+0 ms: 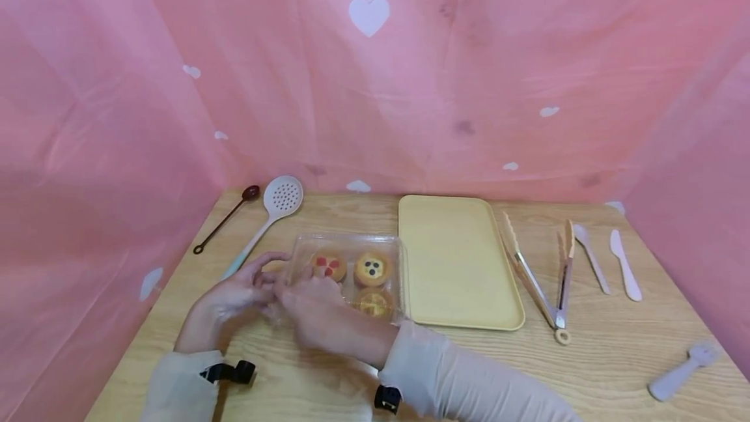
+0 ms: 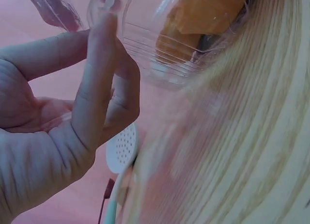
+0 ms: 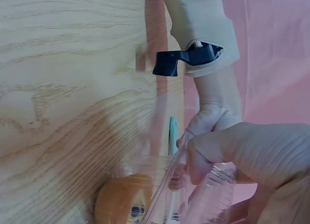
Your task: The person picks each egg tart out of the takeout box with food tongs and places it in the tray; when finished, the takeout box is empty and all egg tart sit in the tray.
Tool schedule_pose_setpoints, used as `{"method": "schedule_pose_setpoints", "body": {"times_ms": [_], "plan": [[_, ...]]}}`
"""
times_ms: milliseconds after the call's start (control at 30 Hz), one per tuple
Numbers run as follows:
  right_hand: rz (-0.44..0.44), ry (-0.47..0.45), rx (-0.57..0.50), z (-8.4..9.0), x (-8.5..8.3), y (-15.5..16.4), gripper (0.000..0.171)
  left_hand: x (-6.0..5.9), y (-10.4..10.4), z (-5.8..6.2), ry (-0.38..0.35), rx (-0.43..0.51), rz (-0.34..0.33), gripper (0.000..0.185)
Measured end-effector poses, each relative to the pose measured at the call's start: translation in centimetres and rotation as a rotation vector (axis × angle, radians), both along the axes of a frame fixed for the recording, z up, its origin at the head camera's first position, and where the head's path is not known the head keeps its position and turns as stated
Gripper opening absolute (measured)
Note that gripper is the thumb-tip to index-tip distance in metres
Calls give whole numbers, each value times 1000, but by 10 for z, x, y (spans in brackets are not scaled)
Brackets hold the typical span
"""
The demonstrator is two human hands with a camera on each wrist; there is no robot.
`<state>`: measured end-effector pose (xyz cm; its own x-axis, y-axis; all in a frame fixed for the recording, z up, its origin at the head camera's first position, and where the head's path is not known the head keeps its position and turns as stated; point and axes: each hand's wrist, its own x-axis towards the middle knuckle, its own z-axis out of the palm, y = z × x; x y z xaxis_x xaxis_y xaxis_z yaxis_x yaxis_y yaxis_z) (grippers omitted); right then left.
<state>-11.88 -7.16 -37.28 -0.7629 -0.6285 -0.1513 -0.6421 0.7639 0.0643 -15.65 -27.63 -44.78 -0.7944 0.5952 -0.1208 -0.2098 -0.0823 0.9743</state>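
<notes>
A: Clear plastic box (image 1: 351,272): on the wooden table (image 1: 609,370), touching the left long edge of the yellow tray (image 1: 457,266). Closed, with tarts inside: red-topped tart (image 1: 329,266), dark-dotted tart (image 1: 372,269), and a yellow tart (image 1: 375,303) nearer than those two.

B: Hands?

A: Both at the box corner farthest from the tray, on the near side. Left hand (image 1: 237,292): thumb and fingertips (image 2: 104,35) bent onto the clear rim, pinching it. Right hand (image 1: 313,318): laid across the near part of the box, fingers (image 3: 203,158) curled and clamped on the lid edge.

B: Contact confirmed from the wrist views?

A: Yes. Left wrist view: fingertip on the ribbed clear wall, tart behind it. Right wrist view: knuckles folded over the clear edge, opposite wrist and sleeve just beyond.

B: Remaining items, referenced to the tray?

A: Left of the tray, beyond the box: white slotted spoon (image 1: 275,210) and, farther left, a dark small spoon (image 1: 225,219). Right of the tray: metal tongs (image 1: 541,279) just beside it, then a pale spoon (image 1: 592,258) and a pale knife (image 1: 624,264). Well apart, right and nearer: a lilac utensil (image 1: 680,373).
</notes>
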Motion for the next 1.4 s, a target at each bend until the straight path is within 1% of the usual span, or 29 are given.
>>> {"method": "schedule_pose_setpoints", "body": {"times_ms": [100, 233, 300, 400, 500, 567, 633, 767, 933, 1067, 1167, 1400], "plan": [[8, -14, -11, 2, 2, 7, 86, 1, 1, 0, -1, -16, 27, 58], [23, -75, -82, 5, 1, 33, 100, 2, 3, -2, -5, 6, 13, 63], [29, -88, -125, 6, -1, 53, 102, 1, 4, -2, 1, 11, 3, 64], [20, -84, -161, 6, -5, 85, 99, 1, 4, -2, 24, 9, 1, 65], [-3, -79, -206, 7, -9, 112, 97, 1, 4, -1, 31, 11, 7, 67], [-16, -84, -227, 7, -12, 125, 95, 1, 3, -1, 30, 19, 5, 68], [-32, -111, -261, 6, -14, 134, 95, 1, 3, -1, 32, 29, -3, 69], [-38, -151, -299, 3, -16, 139, 93, 0, 2, -1, 40, 48, -33, 68], [18, -124, -297, 3, -18, 137, 85, 1, 2, -3, 43, 55, -42, 67], [53, -110, -265, 6, -18, 133, 81, 2, 2, -3, 49, 59, -41, 65], [51, -105, -244, 6, -18, 131, 81, 2, 3, -2, 47, 47, -26, 64], [-13, -101, -149, 2, -17, 123, 94, 2, 7, 1, 19, -36, 44, 69]]}}
